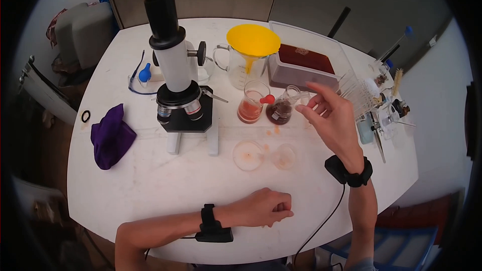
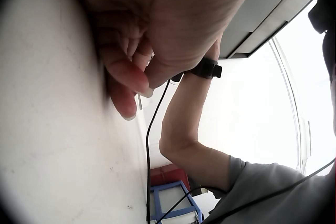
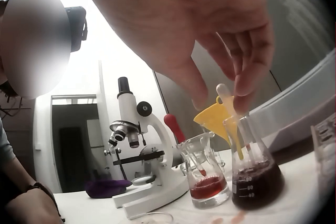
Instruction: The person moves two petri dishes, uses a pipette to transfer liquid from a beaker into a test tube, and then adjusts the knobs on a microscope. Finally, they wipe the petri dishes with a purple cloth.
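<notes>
My right hand [image 1: 335, 119] is raised beside a conical flask [image 3: 257, 184] of dark red liquid, thumb and fingers apart. A dropper with a pale bulb [image 3: 225, 91] stands in the flask; in the right wrist view the fingertips overlap the bulb, while the thumb is away from it. Left of the flask, a glass beaker [image 1: 249, 112] with lighter red liquid holds a red-bulbed dropper [image 1: 267, 99]. My left hand [image 1: 261, 208] rests on the white table [image 1: 165, 190] near its front edge, fingers loosely curled, holding nothing. Two shallow glass dishes [image 1: 248, 155] lie ahead of it.
A microscope [image 1: 182, 75] stands left of the beaker, with a purple cloth [image 1: 113, 138] further left. Behind are a measuring jug [image 1: 236, 70] with a yellow funnel [image 1: 253, 39] and a plastic box [image 1: 301, 76]. A clear rack [image 1: 354, 93] and glassware crowd the right side.
</notes>
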A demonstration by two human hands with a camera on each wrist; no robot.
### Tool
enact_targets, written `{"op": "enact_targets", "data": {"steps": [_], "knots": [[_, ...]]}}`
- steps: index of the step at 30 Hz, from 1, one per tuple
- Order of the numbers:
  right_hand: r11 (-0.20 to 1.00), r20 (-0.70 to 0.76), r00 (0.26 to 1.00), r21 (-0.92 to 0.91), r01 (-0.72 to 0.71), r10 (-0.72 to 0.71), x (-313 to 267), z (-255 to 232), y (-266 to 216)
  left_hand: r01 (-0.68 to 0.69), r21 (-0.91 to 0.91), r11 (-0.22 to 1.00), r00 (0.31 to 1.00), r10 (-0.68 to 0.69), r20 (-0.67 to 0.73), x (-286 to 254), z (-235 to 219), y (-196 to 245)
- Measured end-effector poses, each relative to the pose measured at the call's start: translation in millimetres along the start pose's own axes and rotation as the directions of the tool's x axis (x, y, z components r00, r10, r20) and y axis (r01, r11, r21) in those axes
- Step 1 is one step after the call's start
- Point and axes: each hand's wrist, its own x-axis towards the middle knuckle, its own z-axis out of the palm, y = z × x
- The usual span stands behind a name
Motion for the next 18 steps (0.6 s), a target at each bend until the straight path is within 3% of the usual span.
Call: {"op": "enact_targets", "data": {"steps": [5, 14, 18], "knots": [[0.987, 0.09, 0.992, 0.128, -0.101, 0.09, 9.2, 12.0, 16.3, 0.006, 0.015, 1.0, 1.0, -0.006, -0.006, 0.4, 0.3, -1.2], [0.936, -0.155, 0.981, 0.347, -0.061, 0.121, -10.4, -23.3, -0.7, -0.001, 0.026, 1.0, 1.0, 0.001, -0.001, 1.6, -0.3, -1.8], [0.917, -0.165, 0.981, 0.398, -0.03, 0.104, -18.2, -28.6, 7.3, 0.004, 0.041, 0.999, 1.0, -0.004, -0.005, 1.4, -1.1, 1.5]]}}
